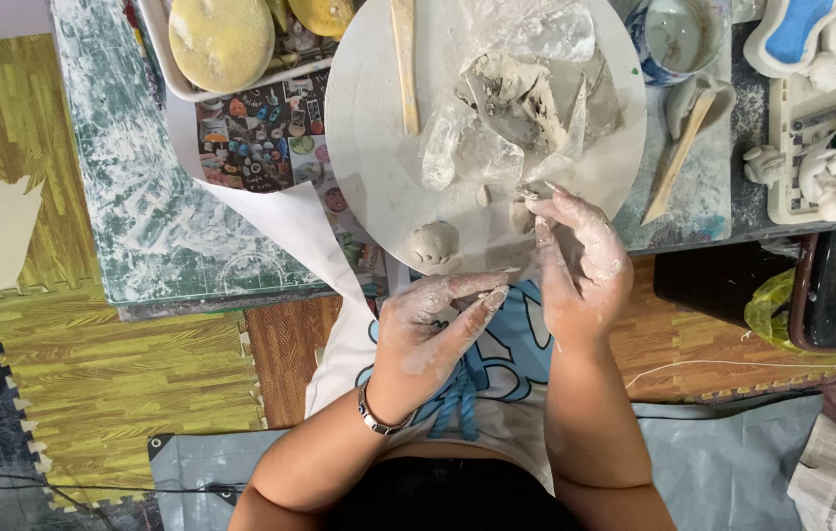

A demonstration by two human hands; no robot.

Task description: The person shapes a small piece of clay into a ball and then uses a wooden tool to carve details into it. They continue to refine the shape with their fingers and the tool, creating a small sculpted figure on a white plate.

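two clay-smeared hands meet just in front of us, above the lap and at the near rim of the round white board (364, 147); our left hand (428, 324) is loosely spread, fingers long and together, palm turned up and holding nothing that we can see; our right hand (580, 265) has its fingertips drawn together at the board's edge, pinching what looks like a small scrap of grey clay, though the bit itself is too small to make out; we judge this to be the step of pulling off and shaping little pieces of clay; a small rolled clay ball (435, 242) sits on the board just beside the left fingertips, apart from them; farther in, the main lump of grey clay (516, 88) lies on crumpled clear plastic wrap (457, 147) near the board's middle; a flat wooden stick (404, 59) lies across the far part; beyond, on the bench (143, 197), stand a cup of cloudy water (674, 34) and a wooden modelling tool (679, 157); the next move, as we judge it, calls for a light pinch, with the left palm brought under to receive the piece.
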